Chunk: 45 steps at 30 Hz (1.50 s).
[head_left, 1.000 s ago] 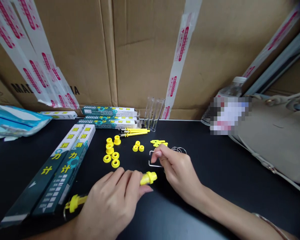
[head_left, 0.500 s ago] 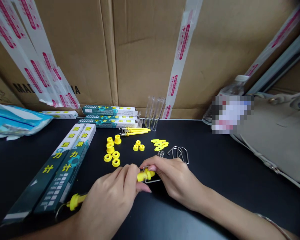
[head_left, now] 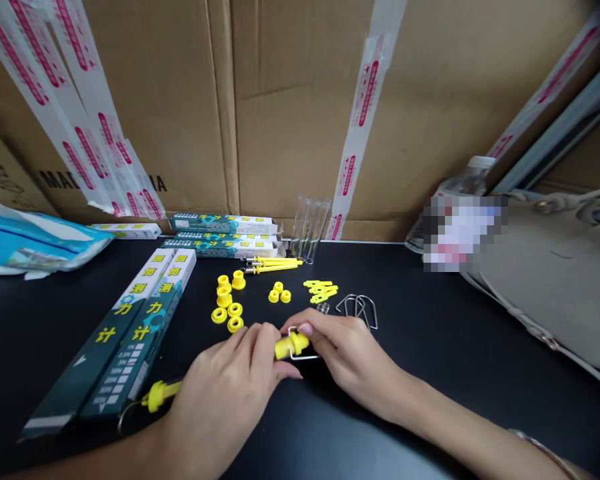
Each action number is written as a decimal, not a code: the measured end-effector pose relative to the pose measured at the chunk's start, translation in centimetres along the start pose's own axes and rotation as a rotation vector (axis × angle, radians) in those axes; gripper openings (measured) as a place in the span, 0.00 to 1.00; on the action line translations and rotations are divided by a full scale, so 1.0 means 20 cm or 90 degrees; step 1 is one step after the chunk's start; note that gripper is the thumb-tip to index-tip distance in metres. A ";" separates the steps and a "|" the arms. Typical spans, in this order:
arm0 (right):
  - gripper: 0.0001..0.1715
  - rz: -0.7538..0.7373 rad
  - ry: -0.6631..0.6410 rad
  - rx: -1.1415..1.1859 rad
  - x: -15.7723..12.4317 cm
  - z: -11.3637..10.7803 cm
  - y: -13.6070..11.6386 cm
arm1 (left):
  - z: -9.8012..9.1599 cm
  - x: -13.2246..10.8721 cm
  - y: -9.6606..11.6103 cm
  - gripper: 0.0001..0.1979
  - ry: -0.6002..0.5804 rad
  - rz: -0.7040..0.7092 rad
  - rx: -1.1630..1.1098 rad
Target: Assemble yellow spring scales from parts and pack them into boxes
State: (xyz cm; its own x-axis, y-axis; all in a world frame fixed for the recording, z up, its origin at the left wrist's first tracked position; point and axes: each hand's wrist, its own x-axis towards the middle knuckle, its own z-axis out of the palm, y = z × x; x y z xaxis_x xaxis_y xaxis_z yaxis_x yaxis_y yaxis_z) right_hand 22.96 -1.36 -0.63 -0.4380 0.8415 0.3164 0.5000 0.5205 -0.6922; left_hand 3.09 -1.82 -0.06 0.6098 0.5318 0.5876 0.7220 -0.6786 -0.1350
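My left hand (head_left: 225,393) is wrapped round a long yellow-capped tube lying on the black table (head_left: 455,347); its yellow end cap (head_left: 289,345) sticks out past my fingers and its other yellow end (head_left: 159,395) shows behind my wrist. My right hand (head_left: 345,353) pinches a bent metal wire handle (head_left: 300,355) right at that end cap. Just beyond lie more wire handles (head_left: 360,308), a small spring (head_left: 323,307), yellow caps (head_left: 227,303), yellow tabs (head_left: 321,289) and yellow rods (head_left: 273,264).
Two long green boxes (head_left: 125,333) lie at the left, more boxes (head_left: 220,233) and clear tubes (head_left: 310,227) at the back. Cardboard cartons (head_left: 290,107) wall off the rear. A beige bag (head_left: 555,280) and a bottle (head_left: 473,173) sit at the right, a blue packet (head_left: 35,243) far left.
My right hand picked a wire handle from the pile and brought it back to the tube's yellow end cap. My left hand kept its hold on the tube.
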 end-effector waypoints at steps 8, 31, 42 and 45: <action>0.21 0.083 -0.074 0.094 0.05 -0.06 -0.03 | 0.01 -0.02 -0.01 0.21 0.000 -0.003 -0.008; 0.12 0.063 -0.130 0.085 0.01 -0.05 -0.08 | -0.01 0.01 0.00 0.25 0.019 -0.004 0.071; 0.10 0.085 -0.141 0.132 0.02 -0.07 -0.08 | 0.01 -0.02 -0.01 0.20 -0.001 0.012 0.050; 0.11 0.116 -0.139 0.117 0.02 -0.06 -0.08 | 0.01 -0.01 -0.01 0.19 0.011 0.020 0.062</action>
State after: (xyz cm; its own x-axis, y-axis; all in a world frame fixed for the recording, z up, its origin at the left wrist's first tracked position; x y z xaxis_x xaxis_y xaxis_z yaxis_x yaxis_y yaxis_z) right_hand 22.94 -1.65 1.35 -0.5130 0.8573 0.0438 0.4507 0.3125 -0.8362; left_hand 2.93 -1.72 -0.25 0.6277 0.5015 0.5954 0.7312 -0.6423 -0.2299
